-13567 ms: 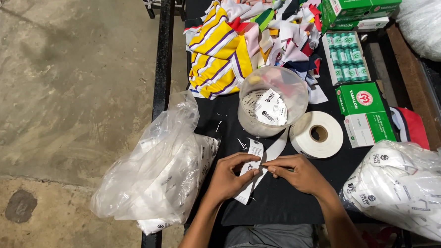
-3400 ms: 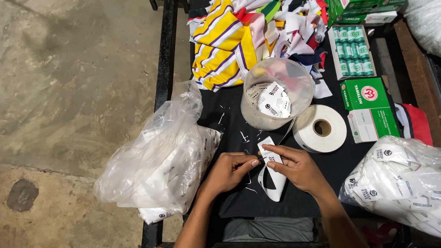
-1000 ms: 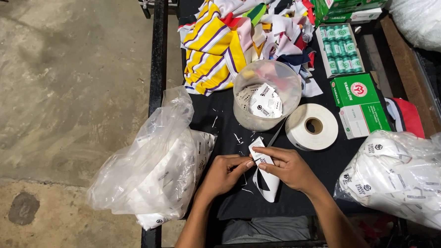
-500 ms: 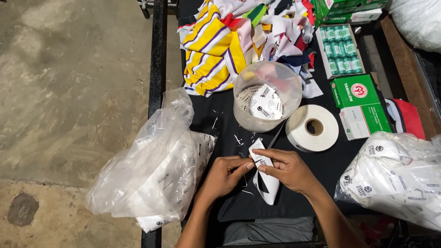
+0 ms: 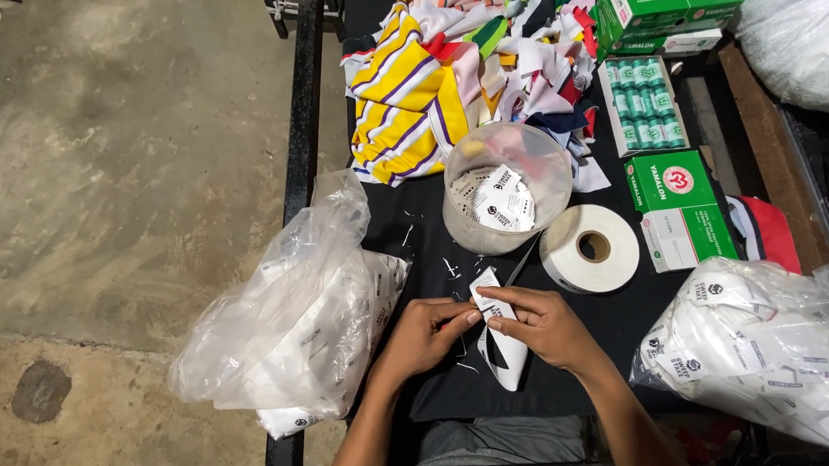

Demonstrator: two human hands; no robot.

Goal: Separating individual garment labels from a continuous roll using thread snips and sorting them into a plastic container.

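My left hand (image 5: pixel 424 333) and my right hand (image 5: pixel 540 323) meet over a black cloth-covered table (image 5: pixel 623 317). Together they pinch a white tag (image 5: pixel 501 355) with dark print, which hangs down between them. The fingertips of both hands touch at its upper end. Just beyond the hands stands a clear plastic tub (image 5: pixel 506 199) holding more printed tags. A roll of white tape (image 5: pixel 588 248) lies to the right of the tub.
A clear bag of white tags (image 5: pixel 293 322) bulges at the table's left edge, another bag (image 5: pixel 764 348) at the right. Striped fabric pieces (image 5: pixel 463 72) pile at the back. Green boxes (image 5: pixel 679 207) and green spools (image 5: pixel 644 102) sit at right. Concrete floor (image 5: pixel 123 180) lies left.
Over the last second both hands stay closed on the white tag with only small finger shifts. Earlier the tag was held a little higher and more to the left.
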